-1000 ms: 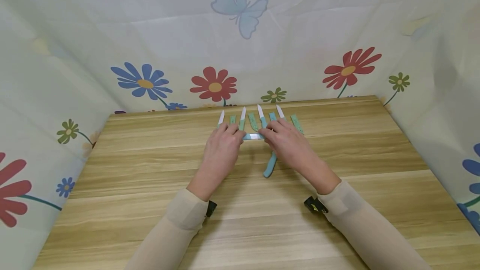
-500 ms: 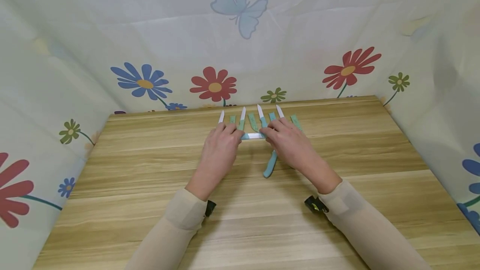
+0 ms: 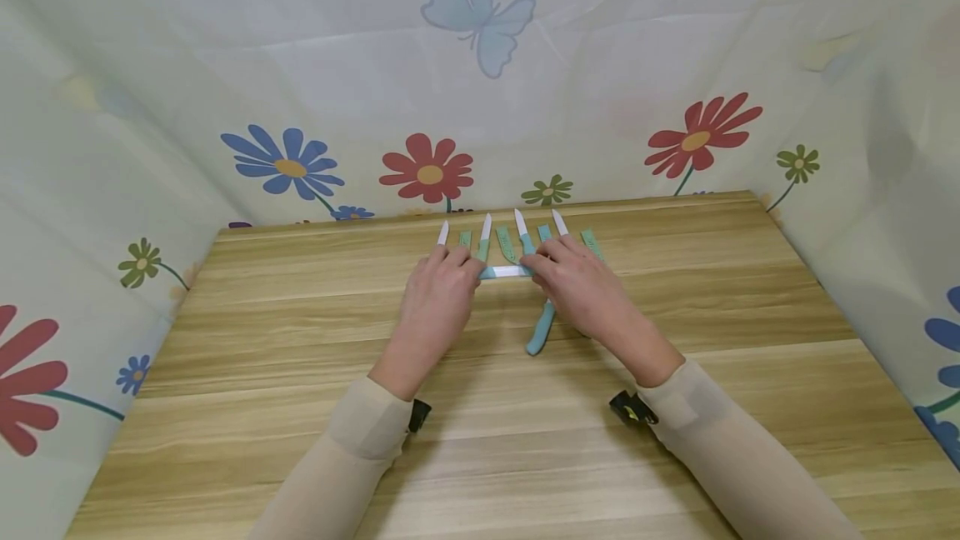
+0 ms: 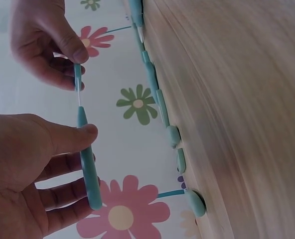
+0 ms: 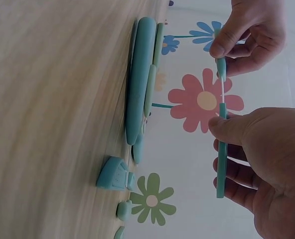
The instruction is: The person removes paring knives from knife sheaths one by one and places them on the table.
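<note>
Both hands work on a paring knife held level above the table, its pale blade (image 3: 507, 272) showing between them. My left hand (image 3: 442, 294) grips the knife's teal handle (image 4: 89, 172), thumb on one side and fingers on the other. Between thumb and fingers, my right hand (image 3: 588, 286) pinches a teal blade sheath (image 5: 221, 159), which covers the tip end of the blade. Behind the hands lies a row of similar knives, among them a green-handled knife (image 3: 484, 242) and a blue-handled knife (image 3: 524, 233). Sheaths lie among them, such as a green sheath (image 3: 507, 245).
A blue handle (image 3: 540, 332) lies on the table beside the right hand, its other end hidden under that hand. Another green sheath (image 3: 592, 245) sits at the row's right end. The wooden table (image 3: 300, 340) meets a flower-printed curtain (image 3: 600, 123) at its back edge.
The left hand has shifted slightly left with the knife handle. Slightly more of the blade shows between handle and sheath. The right hand has stayed almost still.
</note>
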`<state>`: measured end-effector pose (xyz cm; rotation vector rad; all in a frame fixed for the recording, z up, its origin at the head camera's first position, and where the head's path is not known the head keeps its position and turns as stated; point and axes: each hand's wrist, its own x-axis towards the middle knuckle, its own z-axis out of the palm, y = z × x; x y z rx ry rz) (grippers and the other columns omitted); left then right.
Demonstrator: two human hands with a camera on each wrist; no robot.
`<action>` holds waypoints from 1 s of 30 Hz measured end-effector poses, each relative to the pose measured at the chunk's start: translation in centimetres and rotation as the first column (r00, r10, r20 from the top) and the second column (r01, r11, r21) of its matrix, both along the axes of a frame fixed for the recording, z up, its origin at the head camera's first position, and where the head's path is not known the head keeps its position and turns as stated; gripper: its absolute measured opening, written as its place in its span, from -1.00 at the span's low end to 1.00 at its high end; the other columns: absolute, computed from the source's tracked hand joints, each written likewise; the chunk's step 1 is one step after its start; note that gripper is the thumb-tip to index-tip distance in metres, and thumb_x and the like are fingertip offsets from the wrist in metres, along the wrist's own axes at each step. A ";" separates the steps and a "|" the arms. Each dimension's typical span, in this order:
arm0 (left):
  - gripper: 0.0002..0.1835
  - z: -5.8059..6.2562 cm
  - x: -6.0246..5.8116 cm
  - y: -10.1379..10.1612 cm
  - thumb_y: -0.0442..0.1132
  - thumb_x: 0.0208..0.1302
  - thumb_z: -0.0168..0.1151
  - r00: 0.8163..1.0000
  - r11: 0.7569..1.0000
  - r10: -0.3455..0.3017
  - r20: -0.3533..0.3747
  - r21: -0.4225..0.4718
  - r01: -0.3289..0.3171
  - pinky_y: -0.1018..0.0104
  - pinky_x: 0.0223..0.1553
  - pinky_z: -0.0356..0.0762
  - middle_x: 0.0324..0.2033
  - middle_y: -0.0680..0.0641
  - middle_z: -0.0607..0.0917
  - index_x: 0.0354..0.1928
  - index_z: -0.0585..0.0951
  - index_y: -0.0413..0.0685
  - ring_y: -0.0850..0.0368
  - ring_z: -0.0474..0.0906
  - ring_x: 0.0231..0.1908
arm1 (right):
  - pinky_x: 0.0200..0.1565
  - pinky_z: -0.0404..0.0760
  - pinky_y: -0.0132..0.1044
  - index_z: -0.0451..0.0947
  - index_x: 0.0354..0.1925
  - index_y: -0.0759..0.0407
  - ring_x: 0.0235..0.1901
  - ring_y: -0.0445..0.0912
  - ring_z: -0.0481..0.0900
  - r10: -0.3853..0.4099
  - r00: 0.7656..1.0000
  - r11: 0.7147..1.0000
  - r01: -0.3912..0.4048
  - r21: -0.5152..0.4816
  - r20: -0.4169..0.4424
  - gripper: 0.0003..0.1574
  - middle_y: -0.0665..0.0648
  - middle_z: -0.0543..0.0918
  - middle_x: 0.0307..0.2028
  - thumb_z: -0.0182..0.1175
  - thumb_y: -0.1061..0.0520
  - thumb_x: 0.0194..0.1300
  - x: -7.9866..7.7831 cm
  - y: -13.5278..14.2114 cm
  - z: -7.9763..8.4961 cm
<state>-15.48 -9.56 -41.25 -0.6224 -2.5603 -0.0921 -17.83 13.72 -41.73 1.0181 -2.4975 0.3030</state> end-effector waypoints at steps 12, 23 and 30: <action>-0.83 -0.1 -0.1 -0.2 -0.22 0.37 0.49 1.000 1.000 0.013 0.013 0.013 -0.013 0.16 -0.25 0.66 -0.22 -0.06 0.71 -0.06 0.84 -0.09 -0.03 0.57 -0.22 | 0.10 0.64 -0.06 0.73 0.14 0.21 0.02 0.14 0.60 -0.007 1.000 1.000 0.007 0.003 0.000 -0.60 0.20 0.69 -0.03 0.48 0.25 0.35 0.0 0.1 -0.1; -0.84 0.0 -0.2 -0.3 -0.22 0.35 0.51 1.000 1.000 0.025 0.008 0.016 -0.026 0.16 -0.29 0.64 -0.24 -0.07 0.71 -0.09 0.84 -0.10 -0.03 0.54 -0.27 | 0.08 0.65 -0.07 0.74 0.11 0.22 0.00 0.14 0.61 0.000 1.000 1.000 0.000 -0.009 -0.002 -0.66 0.21 0.69 -0.04 0.44 0.22 0.40 0.0 0.1 0.0; -0.84 -0.1 -0.2 -0.4 -0.23 0.34 0.51 0.999 0.999 0.032 0.017 0.017 -0.032 0.15 -0.31 0.64 -0.23 -0.08 0.71 -0.09 0.83 -0.11 -0.03 0.53 -0.28 | 0.03 0.66 -0.09 0.74 0.11 0.21 -0.03 0.12 0.60 -0.001 1.000 1.000 0.001 -0.023 0.008 -0.68 0.20 0.68 -0.05 0.42 0.21 0.42 -0.1 0.2 -0.2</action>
